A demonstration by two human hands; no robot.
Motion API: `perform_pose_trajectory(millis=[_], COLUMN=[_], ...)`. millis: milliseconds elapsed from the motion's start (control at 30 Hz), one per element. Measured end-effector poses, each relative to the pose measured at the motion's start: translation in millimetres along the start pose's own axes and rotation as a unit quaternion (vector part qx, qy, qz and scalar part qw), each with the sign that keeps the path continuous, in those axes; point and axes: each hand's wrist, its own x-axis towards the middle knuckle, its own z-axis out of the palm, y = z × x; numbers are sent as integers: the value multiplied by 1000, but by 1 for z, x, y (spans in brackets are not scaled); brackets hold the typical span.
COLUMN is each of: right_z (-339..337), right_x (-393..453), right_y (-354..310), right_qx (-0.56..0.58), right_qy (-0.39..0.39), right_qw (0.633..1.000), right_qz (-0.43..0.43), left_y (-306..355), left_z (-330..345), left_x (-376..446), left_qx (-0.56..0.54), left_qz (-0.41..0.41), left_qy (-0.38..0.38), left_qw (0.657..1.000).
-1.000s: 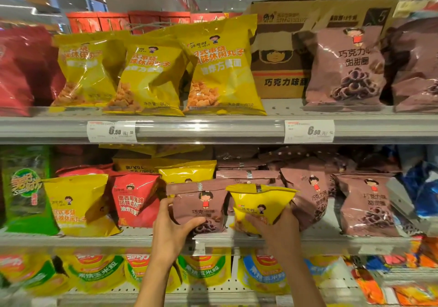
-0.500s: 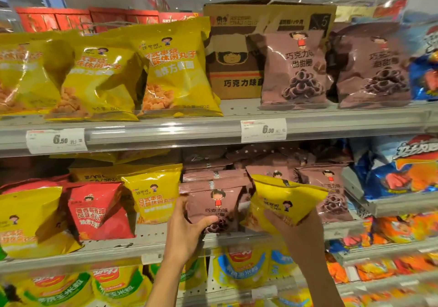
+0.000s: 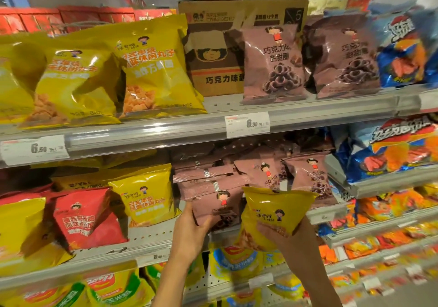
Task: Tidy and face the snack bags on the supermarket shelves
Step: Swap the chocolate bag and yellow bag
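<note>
On the upper shelf, a cardboard carton stands mid-shelf between the ball-snack bags to its left and the ring-snack bags to its right. On the middle shelf, ring-snack packs lie stacked behind the front edge. The left hand grips the front pack; just right, the right hand holds a small bag before the shelf edge.

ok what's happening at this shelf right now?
A person is sorting snack bags on the middle shelf. The left hand grips the front brown chocolate-ring bag in its stack. The right hand holds a small yellow snack bag lifted in front of the brown row, not yet placed with the yellow bags to the left.
</note>
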Motion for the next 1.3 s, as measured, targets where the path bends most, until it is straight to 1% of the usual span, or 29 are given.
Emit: perform_pose_trajectory(millis=[200,267,333,400,433,567,633,733,833,867,1000,1133,1200,1300], right_z=[37,57,83,112,127,185,209,234,245,247,248,244,244,245], right_x=[-27,-36,-44,-51,-54,-60,-55,-44,-32,-27,-4,6,6,-2], right_y=[-7,-11,-17,-23,-26,-40,-41,-40,-34,-32,-23,-17,-16,-16], right_qx=[10,13,12,5,2,-3,-6,-16,-20,-19,-45,-77,-80,-85], right_qy=[-34,-47,-59,-72,-79,-114,-117,-121,-134,-145,-204,-238,-240,-217], right_qw=[999,999,998,997,997,992,991,989,985,983,976,968,967,972], right_qz=[6,7,4,-6,-13,-46,-61,-79,-111,-107,-60,-9,16,18], left_y=[-9,-17,-28,-39,-44,-65,-74,-82,-84,-85,-88,-89,-91,-93], left_z=[-27,-43,-68,-96,-110,-158,-174,-185,-184,-183,-180,-177,-175,-175], left_x=[-9,-17,-27,-39,-45,-63,-66,-69,-71,-71,-70,-71,-72,-72], left_qx=[-27,-18,34,111,137,210,238,240,252,255,245,252,257,260], left_qz=[-62,-55,-15,33,44,44,34,34,33,30,32,43,50,48], left_qy=[-13,1,29,65,79,134,150,160,160,160,164,172,174,170], left_qw=[998,998,999,991,986,968,959,957,954,953,955,951,949,949])
